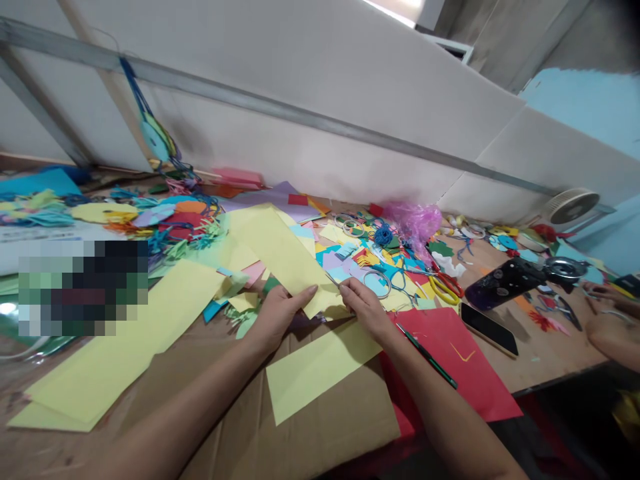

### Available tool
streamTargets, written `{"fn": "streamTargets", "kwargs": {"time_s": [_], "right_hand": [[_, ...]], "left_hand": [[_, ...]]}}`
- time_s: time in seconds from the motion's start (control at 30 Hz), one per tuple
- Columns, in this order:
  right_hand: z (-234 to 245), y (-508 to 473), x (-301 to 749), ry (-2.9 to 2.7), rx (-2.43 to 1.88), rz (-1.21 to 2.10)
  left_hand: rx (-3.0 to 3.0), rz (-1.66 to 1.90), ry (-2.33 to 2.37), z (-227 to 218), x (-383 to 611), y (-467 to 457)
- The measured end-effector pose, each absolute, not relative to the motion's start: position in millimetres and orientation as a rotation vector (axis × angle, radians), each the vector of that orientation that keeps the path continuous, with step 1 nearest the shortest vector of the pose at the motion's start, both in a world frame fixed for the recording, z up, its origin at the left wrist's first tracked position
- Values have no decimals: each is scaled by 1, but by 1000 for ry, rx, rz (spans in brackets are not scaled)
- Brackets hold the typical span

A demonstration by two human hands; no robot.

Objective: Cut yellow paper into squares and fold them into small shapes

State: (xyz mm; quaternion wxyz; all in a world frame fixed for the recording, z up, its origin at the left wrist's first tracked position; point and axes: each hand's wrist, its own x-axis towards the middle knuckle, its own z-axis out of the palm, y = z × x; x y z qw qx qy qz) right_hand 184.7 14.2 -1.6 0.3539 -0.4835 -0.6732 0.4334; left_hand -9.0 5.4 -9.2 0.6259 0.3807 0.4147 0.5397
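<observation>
Near the middle of the view, my left hand (283, 310) is closed on a long pale yellow paper strip (290, 253), thumb on top. The strip slants up and away from me over the other papers. My right hand (361, 300) is pinched at the strip's near right edge. A thin dark sliver, perhaps a blade tip, sticks out left of its fingers; its kind is not clear. Below both hands, a yellow paper rectangle (320, 377) lies on brown cardboard (230, 427). Red paper (485, 380) with a dark green pen (430, 360) on it lies under my right forearm.
Folded yellow sheets (135, 340) lie at left. Coloured scraps and yarn cover the back, with red- and yellow-handled scissors (445, 287). A phone (489, 329), a dark bottle (505, 283) and a fan (573, 205) stand or lie rightward. Another person's hand (607, 297) shows at far right.
</observation>
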Motion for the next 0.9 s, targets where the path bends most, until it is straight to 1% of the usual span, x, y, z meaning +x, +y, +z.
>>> {"fn": "streamTargets", "kwargs": {"time_s": [0.37,0.67,0.9], "right_hand": [[2,13,184,-1691,-1229,1180],[-3,15,186,-1699,-1260,1133],[-6,16,186,-1642,-1228,1197]], "left_hand": [[866,1230,908,-9,-9,4],[878,1194,911,-6,-8,2],[890,1181,936,-6,-8,1]]}}
